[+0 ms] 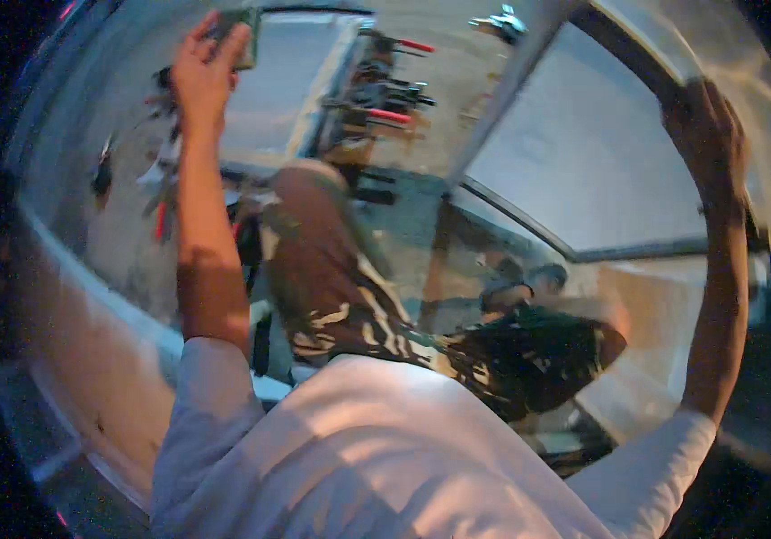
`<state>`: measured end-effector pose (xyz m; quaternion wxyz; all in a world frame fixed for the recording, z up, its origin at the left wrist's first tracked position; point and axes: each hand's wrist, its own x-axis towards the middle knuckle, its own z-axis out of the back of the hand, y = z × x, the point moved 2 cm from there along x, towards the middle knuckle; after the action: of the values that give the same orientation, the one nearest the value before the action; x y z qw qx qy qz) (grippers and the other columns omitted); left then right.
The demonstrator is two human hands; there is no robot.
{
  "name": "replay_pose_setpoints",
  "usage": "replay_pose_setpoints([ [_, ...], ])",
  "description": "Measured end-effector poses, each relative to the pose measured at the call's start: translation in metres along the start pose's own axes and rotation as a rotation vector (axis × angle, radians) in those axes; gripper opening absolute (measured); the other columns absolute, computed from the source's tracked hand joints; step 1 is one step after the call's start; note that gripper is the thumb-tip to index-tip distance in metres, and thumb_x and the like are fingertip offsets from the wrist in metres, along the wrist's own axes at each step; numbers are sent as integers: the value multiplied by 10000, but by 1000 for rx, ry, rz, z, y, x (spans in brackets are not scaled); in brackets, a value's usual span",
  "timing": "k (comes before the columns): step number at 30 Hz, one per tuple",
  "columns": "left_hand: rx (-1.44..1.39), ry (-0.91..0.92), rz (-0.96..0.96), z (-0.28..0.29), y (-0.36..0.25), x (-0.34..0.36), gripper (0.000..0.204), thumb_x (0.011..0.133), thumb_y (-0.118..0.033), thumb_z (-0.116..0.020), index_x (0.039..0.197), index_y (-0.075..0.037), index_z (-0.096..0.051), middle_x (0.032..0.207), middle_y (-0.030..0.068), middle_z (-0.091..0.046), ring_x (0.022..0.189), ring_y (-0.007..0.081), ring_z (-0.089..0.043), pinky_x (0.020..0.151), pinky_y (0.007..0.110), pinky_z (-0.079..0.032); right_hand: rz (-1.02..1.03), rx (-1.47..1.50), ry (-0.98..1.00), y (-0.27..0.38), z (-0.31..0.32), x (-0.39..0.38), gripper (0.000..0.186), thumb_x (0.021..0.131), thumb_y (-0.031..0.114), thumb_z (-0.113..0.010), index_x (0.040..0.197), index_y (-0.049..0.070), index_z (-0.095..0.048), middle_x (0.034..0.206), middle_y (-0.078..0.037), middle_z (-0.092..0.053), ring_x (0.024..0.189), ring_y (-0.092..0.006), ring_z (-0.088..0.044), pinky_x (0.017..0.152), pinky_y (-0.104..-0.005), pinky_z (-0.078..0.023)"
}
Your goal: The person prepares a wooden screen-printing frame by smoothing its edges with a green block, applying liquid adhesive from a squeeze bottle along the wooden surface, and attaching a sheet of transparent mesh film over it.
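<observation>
My left hand (pixel 201 76) is raised at the upper left, fingers closed on a small dark green rectangular block (pixel 243 49), near a framed pale panel (pixel 278 90) lying flat. At the right, my right hand (pixel 704 135) grips the upper outer edge of a second, larger framed panel (pixel 583 153), which is tilted and has a dark border. My bent legs in camouflage shorts lie between my arms.
Several clamps (pixel 388 117) with red handles lie beside the left panel on the grey floor (pixel 430 153). A small metal tool (pixel 502 22) lies at the top. A tan board (pixel 651 314) is below the right panel.
</observation>
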<state>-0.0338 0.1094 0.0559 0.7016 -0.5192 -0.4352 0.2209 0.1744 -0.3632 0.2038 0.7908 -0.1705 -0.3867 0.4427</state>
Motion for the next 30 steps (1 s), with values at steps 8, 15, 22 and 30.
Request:
replay_pose_setpoints([
  [8, 360, 2, 583, 207, 207, -103, 487, 788, -237, -749, 1169, -21, -536, 911, 82, -642, 718, 121, -590, 532, 258, -440, -311, -63, 335, 47, -21, -28, 252, 819, 282, -664, 972, 113, -559, 922, -95, -619, 861, -302, -616, 682, -439, -509],
  [15, 552, -88, 641, 305, 380, -187, 258, 808, -116, -703, 1057, -68, -651, 871, 63, -657, 654, 167, -584, 490, 330, -447, -331, 46, 359, 57, -39, -17, 246, 808, 279, -659, 970, 110, -586, 932, -108, -629, 880, -305, -613, 733, -444, -491],
  [22, 582, -84, 949, 243, 419, -164, 469, 791, -257, -709, 1226, -127, -592, 1116, 140, -644, 890, 277, -656, 666, 407, -553, -266, 71, 390, 74, -5, -9, 225, 792, 270, -656, 932, 99, -617, 920, -124, -639, 882, -310, -612, 781, -449, -469],
  [30, 191, 172, 142, 91, 105, -56, 577, 766, -130, -761, 1286, -72, -516, 1158, 110, -584, 947, 171, -591, 786, 300, -496, -134, 174, 772, 136, 58, 61, 208, 774, 260, -652, 888, 86, -651, 906, -142, -650, 884, -316, -612, 835, -454, -444],
])
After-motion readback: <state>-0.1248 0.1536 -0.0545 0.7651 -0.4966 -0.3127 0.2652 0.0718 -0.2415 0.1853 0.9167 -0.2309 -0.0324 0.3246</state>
